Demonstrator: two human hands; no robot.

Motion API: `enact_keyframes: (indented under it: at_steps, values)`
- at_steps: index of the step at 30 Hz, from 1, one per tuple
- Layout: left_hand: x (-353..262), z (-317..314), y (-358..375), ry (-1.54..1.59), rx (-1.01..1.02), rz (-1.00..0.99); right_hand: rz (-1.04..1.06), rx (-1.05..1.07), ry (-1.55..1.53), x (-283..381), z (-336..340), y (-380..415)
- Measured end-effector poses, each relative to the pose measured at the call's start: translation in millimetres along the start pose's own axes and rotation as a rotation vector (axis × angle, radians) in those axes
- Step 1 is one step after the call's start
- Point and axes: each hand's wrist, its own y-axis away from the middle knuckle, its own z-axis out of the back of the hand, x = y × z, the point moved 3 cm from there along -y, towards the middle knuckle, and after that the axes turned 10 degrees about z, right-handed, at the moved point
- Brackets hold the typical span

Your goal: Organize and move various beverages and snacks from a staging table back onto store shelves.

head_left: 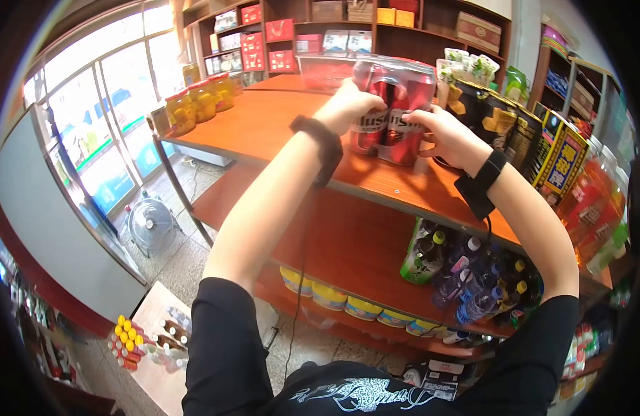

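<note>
A shrink-wrapped pack of red drink cans (pixel 390 142) sits on the orange-brown top shelf (pixel 264 114), its clear film shining on top. My left hand (pixel 351 107) grips its left side, thumb across the front and the other fingers hidden behind. On the right side, my right hand (pixel 450 137) has its thumb on the front of the cans and its fingers curled at the edge. Behind the pack, a clear-wrapped reddish package (pixel 323 73) lies on the same surface. Each wrist wears a dark strap.
Jars of yellow fruit (pixel 202 100) line the left end. Black and gold packages (pixel 497 118) and large bottles (pixel 597 194) crowd the right. Lower down are drink bottles (pixel 483 284) and yellow-blue tubs (pixel 361 308). A fan (pixel 151 223) stands on the floor at left.
</note>
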Motion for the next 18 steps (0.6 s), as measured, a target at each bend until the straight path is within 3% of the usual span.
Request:
enact_keyframes:
  at_steps: [2,5,7,11,18]
  values:
    - [2.9,2.1,-4.2,-0.113,-0.128,0.073,-0.017,-0.063,0.020,-7.9,3.8,-13.2]
    - [-8.1,0.6,11.1,-0.115,-0.185,0.112,0.019,0.045,0.056,9.4,-9.6,0.2]
    - [-14.1,-3.3,10.6,-0.171,-0.079,0.172,0.148,-0.083,0.155,9.8,-12.9,2.3]
    - [6.0,5.1,-7.5,-0.184,-0.204,0.031,0.039,-0.077,0.131,6.3,-11.2,-7.6]
    - [-4.0,32.2,20.5,-0.237,-0.193,0.077,0.080,-0.078,0.143,-9.0,-23.7,-39.5]
